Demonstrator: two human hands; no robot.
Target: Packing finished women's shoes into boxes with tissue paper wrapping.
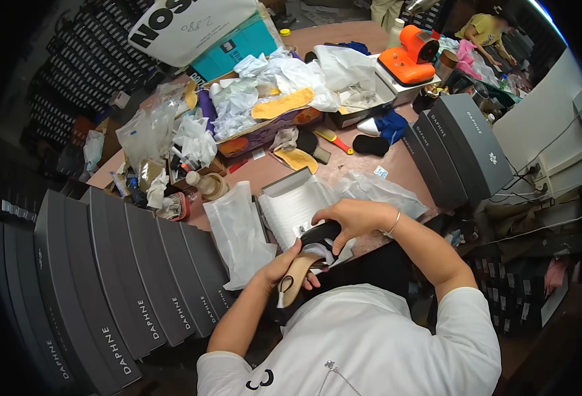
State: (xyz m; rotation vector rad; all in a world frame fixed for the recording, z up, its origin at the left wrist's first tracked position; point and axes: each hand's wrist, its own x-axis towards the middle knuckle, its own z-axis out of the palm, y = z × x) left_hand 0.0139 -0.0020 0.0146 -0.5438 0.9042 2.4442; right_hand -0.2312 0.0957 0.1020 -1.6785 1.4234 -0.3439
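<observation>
Close to my chest, both of my hands hold a black shoe (320,234) with a beige sole section (297,276) that points down toward me. My left hand (281,263) is closed round its near side, thumb on the upper edge and fingertips showing beneath. From the far side, my right hand (358,219) grips the black part between thumb and fingers. Some pale wrapping sits in the shoe's opening. Just beyond the hands lies an open grey shoe box (295,179) lined with white foam sheet. White tissue sheets lie on its left (237,221) and right (386,191).
Grey shoe boxes stand in a row (132,277) on my left and in a stack (459,155) on the right. A carton of crumpled paper (264,135), a red-yellow brush (334,140), a bottle (205,185) and an orange device (406,59) crowd the table. Another person (485,36) is far right.
</observation>
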